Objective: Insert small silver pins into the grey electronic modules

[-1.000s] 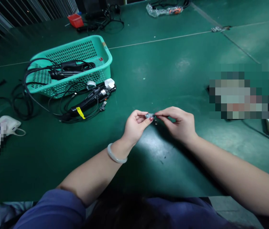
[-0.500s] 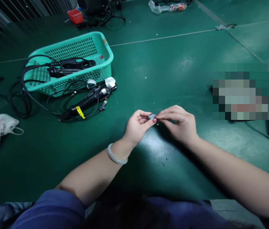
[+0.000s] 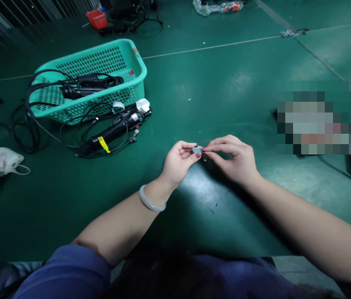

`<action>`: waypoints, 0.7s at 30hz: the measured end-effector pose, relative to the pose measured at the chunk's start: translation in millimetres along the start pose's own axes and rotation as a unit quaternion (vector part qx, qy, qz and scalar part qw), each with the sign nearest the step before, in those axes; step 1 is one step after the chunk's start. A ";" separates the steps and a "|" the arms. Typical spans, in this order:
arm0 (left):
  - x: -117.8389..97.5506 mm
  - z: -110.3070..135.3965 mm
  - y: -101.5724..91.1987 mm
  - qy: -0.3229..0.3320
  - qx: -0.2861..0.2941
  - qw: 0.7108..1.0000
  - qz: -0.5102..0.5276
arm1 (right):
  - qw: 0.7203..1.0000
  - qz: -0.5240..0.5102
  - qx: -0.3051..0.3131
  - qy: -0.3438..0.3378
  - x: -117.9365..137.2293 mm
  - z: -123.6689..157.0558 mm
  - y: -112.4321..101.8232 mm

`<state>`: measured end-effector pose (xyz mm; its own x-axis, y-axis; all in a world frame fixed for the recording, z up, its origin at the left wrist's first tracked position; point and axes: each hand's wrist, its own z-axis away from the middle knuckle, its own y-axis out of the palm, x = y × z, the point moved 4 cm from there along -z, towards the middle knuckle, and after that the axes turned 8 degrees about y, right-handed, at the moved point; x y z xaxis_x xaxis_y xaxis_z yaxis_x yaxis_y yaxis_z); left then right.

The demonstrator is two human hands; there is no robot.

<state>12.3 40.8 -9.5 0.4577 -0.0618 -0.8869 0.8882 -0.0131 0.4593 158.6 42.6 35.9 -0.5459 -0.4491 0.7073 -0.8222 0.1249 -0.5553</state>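
Note:
Between thumb and fingers, my left hand (image 3: 180, 163) pinches a small silvery-grey part (image 3: 197, 150), too small to identify. From the other side my right hand (image 3: 234, 158) closes thumb and fingertips on the part's right end. A tiny metallic piece (image 3: 204, 158) shows just below the right fingertips; whether it is joined to the grey part I cannot tell. Both hands are just over the green tabletop (image 3: 175, 228), near its middle, with their fingertips nearly meeting.
A turquoise basket (image 3: 142, 79) on the left holds black corded devices. In front of it lies a black handheld device (image 3: 113, 129) with cables and a yellow tag. A red bin (image 3: 96, 19) stands at the back. Plastic-wrapped items (image 3: 215, 7) lie at the far edge.
The silvery part is turned slightly, and more of its face shows between my fingers. Both hands keep their pinch; the whole view has shifted a little.

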 end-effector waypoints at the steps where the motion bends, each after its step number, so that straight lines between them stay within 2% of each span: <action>1: 0.1 -0.1 -0.1 0.000 -0.001 1.000 0.000 | 1.000 0.004 0.001 -0.002 0.3 -0.1 -0.3; 3: 0.3 -0.3 -0.6 0.003 -0.008 1.000 -0.001 | 1.000 0.002 0.003 0.009 -1.0 -0.7 -2.5; 6: 0.6 -1.0 -2.3 0.007 -0.029 1.000 0.001 | 0.997 0.020 0.021 0.073 -9.3 -2.1 -6.4; 8: 0.7 -1.3 -3.3 0.008 -0.042 0.999 0.004 | 0.989 0.063 0.062 0.116 -16.3 -1.7 -5.3; 10: 0.6 -1.3 -3.6 0.009 -0.049 0.999 0.006 | 0.978 0.113 0.118 0.131 -21.4 0.3 0.0; 12: 0.3 -1.1 -3.6 0.009 -0.050 0.999 0.007 | 0.969 0.145 0.159 0.119 -23.8 2.4 6.9; 14: 0.3 -0.9 -3.6 0.009 -0.051 0.999 0.007 | 0.967 0.157 0.174 0.097 -24.5 3.4 12.9; 21: 0.5 0.1 -3.0 0.008 -0.047 0.999 0.005 | 0.968 0.191 0.159 0.039 -26.4 -0.5 17.5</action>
<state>9.9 40.7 -11.3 0.4671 -0.0456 -0.8830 0.8828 0.0808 0.4628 158.6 57.1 7.7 -0.8206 -0.3550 0.4478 -0.4735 -0.0163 -0.8806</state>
